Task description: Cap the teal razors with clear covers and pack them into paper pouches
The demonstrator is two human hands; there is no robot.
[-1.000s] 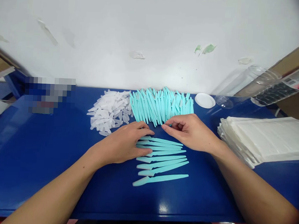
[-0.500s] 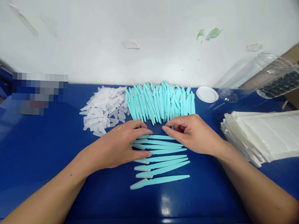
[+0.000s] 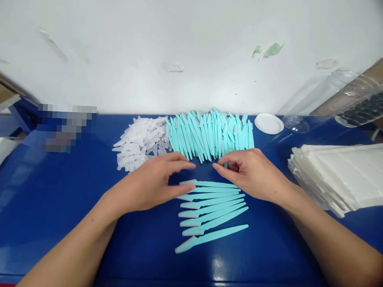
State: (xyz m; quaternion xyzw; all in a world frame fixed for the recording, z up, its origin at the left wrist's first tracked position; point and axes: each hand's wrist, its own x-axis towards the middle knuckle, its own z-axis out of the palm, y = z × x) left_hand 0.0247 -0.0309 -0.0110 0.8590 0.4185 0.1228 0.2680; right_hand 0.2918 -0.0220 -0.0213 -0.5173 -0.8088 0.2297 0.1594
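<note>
Several turquoise facial razors [image 3: 222,203] lie in a loose fan on the blue table, blade ends to the left. My left hand [image 3: 156,180] is open over the upper blade ends, thumb and fingers apart, its thumb tip overlapping one razor in view. My right hand [image 3: 249,173] hovers at the handle ends of the top razors. Its thumb and index finger are pinched together, and I see nothing between the tips. Behind the hands lies a dense pile of turquoise razors [image 3: 207,133]. Left of it is a heap of translucent white blade covers [image 3: 141,141].
A round white lid [image 3: 269,123] lies near the wall, beside a clear plastic jar [image 3: 327,96] at the back right. A stack of white plastic packets [image 3: 349,173] rests on the right of the blue table [image 3: 55,205]. A pixelated patch hides something at the back left.
The view has shifted slightly. My left hand has drawn up off the razors, and the upper razors now lie more evenly spaced. My right hand keeps nearly the same pinch.
</note>
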